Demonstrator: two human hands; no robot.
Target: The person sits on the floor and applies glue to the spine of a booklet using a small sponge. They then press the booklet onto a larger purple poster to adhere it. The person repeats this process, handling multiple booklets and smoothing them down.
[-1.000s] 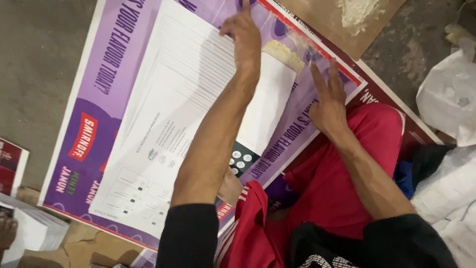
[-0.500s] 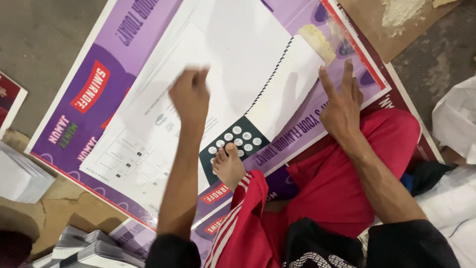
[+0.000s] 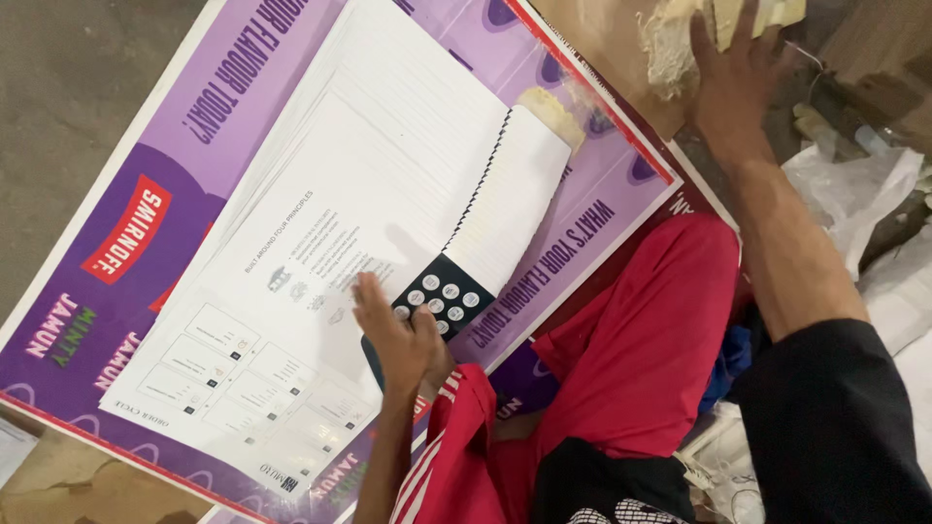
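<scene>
A stack of white printed sheets (image 3: 369, 184) lies on a large purple poster board (image 3: 146, 175) on the floor. My left hand (image 3: 396, 335) rests on the near edge of the stack with its fingers spread, next to a black card with white dots (image 3: 449, 291). A pale yellowish wad (image 3: 549, 102) sits on the stack's far right corner. My right hand (image 3: 738, 68) is stretched out to the far right, laid over a pale fibrous lump and yellow pieces (image 3: 670, 39). Whether it grips them is hidden.
My red trousers (image 3: 641, 359) fill the lower right, with the leg under the board's edge. White plastic bags (image 3: 854, 194) lie at the right. Brown cardboard (image 3: 602, 39) lies beyond the board, and bare concrete floor (image 3: 68, 78) at the left.
My left hand has drawn back from the far end of the stack to its near edge. My right hand has left the board's edge and reached out to the pale lump.
</scene>
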